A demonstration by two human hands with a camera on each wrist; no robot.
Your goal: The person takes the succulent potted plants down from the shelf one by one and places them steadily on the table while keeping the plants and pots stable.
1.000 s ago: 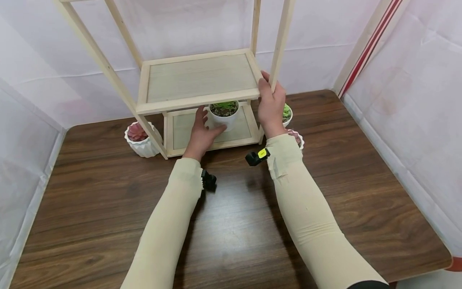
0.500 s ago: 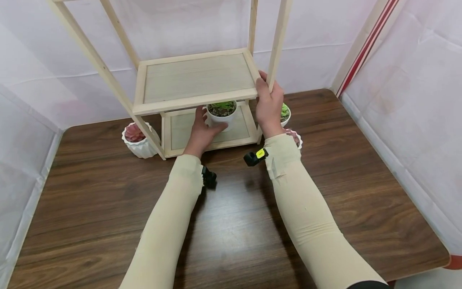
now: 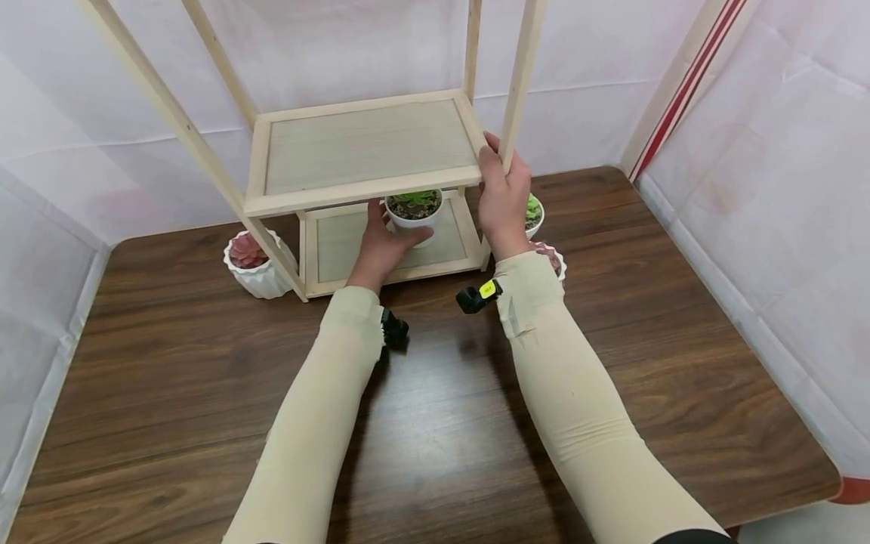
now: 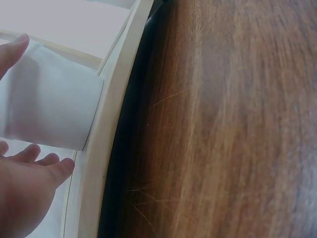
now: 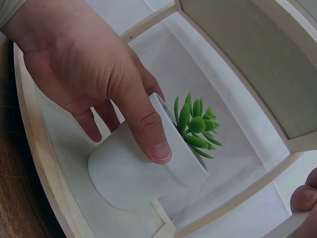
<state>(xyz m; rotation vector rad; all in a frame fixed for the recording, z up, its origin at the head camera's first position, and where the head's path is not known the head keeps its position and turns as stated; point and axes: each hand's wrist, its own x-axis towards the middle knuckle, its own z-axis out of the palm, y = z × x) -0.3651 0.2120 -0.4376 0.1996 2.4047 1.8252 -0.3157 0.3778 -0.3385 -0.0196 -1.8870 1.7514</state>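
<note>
A green succulent in a white pot point(image 3: 411, 214) stands on the lower board point(image 3: 340, 245) of a pale wooden shelf rack, partly under the middle board point(image 3: 367, 147). My left hand point(image 3: 383, 245) holds this pot from the left. Its thumb lies across the near side below the rim, and a finger goes behind the rim, as the right wrist view shows. In the left wrist view other fingers are apart from the pot wall point(image 4: 54, 99). My right hand point(image 3: 504, 200) grips the rack's right front post point(image 3: 522, 83) at the middle board, its fingers partly hidden.
Left of the rack stands a pink succulent in a ribbed white pot point(image 3: 258, 268). To the right, behind my right wrist, are a green potted succulent point(image 3: 534, 215) and a partly hidden pink one point(image 3: 553, 261). The brown wooden table point(image 3: 435, 423) is walled by white sheeting.
My left thumb has moved up and in against the potted succulent. The right hand keeps its grip on the post. The whole head view has shifted slightly.
</note>
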